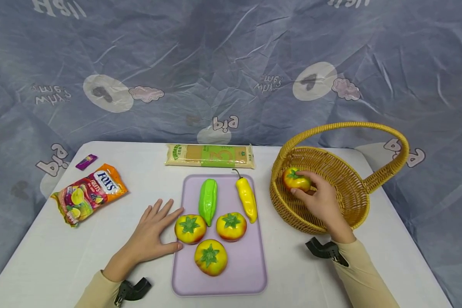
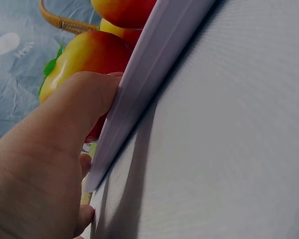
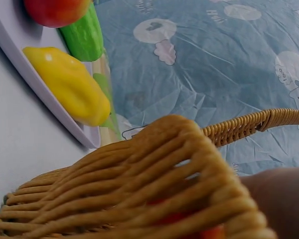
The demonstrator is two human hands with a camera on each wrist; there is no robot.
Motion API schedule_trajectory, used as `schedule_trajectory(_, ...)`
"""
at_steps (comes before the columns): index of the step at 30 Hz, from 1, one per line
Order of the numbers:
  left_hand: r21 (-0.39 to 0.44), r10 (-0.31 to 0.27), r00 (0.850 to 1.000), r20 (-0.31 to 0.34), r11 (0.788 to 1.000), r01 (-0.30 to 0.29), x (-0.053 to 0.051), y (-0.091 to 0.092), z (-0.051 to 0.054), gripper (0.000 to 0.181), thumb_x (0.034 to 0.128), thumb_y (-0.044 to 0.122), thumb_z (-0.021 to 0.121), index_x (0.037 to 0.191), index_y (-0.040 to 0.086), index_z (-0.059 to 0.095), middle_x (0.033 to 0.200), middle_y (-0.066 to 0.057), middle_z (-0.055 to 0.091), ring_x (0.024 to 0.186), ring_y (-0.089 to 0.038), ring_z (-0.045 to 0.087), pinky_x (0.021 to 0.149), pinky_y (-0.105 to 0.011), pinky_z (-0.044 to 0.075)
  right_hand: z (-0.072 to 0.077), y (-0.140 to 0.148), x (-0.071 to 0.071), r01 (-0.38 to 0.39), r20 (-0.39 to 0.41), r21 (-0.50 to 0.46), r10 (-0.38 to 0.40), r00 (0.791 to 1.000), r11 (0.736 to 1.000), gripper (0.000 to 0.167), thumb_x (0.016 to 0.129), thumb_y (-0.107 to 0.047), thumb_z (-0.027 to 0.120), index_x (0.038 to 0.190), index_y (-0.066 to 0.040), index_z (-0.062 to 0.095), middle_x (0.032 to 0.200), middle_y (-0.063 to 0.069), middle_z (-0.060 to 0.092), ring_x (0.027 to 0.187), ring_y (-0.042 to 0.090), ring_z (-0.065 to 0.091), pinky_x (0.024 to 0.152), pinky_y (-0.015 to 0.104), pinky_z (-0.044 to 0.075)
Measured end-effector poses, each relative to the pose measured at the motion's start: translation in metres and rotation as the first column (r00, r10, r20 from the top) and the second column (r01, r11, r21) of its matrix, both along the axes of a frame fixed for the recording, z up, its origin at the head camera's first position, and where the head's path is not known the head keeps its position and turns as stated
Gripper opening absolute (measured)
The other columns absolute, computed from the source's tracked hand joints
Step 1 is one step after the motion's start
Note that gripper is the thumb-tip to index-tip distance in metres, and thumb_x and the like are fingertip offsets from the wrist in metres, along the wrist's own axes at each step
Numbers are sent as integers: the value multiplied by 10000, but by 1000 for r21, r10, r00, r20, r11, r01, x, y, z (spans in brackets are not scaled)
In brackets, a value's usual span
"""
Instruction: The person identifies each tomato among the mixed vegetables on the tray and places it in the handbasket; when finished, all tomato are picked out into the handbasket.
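Observation:
My right hand (image 1: pixel 323 199) is inside the wicker basket (image 1: pixel 318 227), thumb and fingers curled round a yellow-red tomato (image 1: pixel 292 179) near its left wall. The right wrist view shows red through the basket weave (image 3: pixel 139 184). My left hand (image 1: pixel 150 235) lies with spread fingers at the left edge of the purple tray (image 1: pixel 238 284), its thumb touching the rim, as the left wrist view also shows (image 2: pixel 65 129). On the tray are three tomatoes (image 1: pixel 211 257), a green pepper (image 1: pixel 208 201) and a yellow pepper (image 1: pixel 247 199).
Behind the tray lies a pack of noodles (image 1: pixel 209 155). An orange and red candy bag (image 1: pixel 90 194) and a small purple packet (image 1: pixel 86 162) are at the left of the white table (image 1: pixel 138 171). The basket's handle (image 1: pixel 346 125) arches over it.

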State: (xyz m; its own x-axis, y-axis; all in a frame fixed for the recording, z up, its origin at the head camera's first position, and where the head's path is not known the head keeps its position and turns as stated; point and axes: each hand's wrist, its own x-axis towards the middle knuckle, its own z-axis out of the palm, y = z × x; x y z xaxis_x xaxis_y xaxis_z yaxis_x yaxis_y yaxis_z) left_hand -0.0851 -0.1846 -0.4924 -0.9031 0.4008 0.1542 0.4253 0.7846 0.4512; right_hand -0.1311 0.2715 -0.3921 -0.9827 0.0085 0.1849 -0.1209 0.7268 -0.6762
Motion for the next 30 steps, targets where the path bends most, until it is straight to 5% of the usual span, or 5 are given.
schedule_trajectory(7, 4, 0, 1000, -2, 1000, 0, 1, 0, -1, 860, 743, 598, 775, 1494, 253, 536, 1612, -195, 410, 1503, -533, 280, 1169, -750, 196, -4, 1, -2, -15, 44, 57, 13, 999, 998, 475, 860, -49, 792, 1310, -45, 642, 1305, 293, 620, 968, 343, 629, 664, 161, 491)
schedule_trajectory(11, 1, 0, 1000, -1, 1000, 0, 1, 0, -1, 858, 747, 603, 771, 1496, 257, 533, 1615, -188, 408, 1505, -528, 281, 1173, -745, 195, -5, 2, -2, -36, 74, 67, 31, 997, 997, 478, 857, -10, 774, 1314, -24, 635, 1337, 320, 590, 1105, 424, 619, 801, 351, 600)
schedule_trajectory(16, 0, -2, 1000, -3, 1000, 2, 0, 0, -2, 861, 747, 603, 771, 1497, 255, 531, 1617, -186, 405, 1507, -525, 279, 1179, -740, 193, -6, 2, -1, -59, 101, 75, 51, 994, 995, 464, 864, 40, 735, 1311, -11, 625, 1374, 323, 557, 1214, 497, 575, 940, 576, 573)
schedule_trajectory(24, -6, 1, 1000, -2, 1000, -1, 0, 0, 0, 857, 746, 599, 772, 1491, 247, 539, 1614, -191, 407, 1505, -526, 283, 1181, -737, 197, -6, 1, -1, -65, 113, 130, 50, 992, 989, 352, 886, -7, 734, 1233, -14, 675, 1390, 313, 576, 1256, 516, 560, 978, 632, 510)
schedule_trajectory(30, -4, 5, 1000, 8, 1000, -5, 0, 0, 0, 856, 747, 601, 771, 1492, 251, 538, 1617, -190, 403, 1507, -524, 278, 1182, -740, 192, -7, 1, -4, -38, 186, 150, 10, 982, 988, 355, 926, -63, 701, 1271, -51, 619, 1308, 288, 619, 1082, 427, 607, 846, 520, 512)
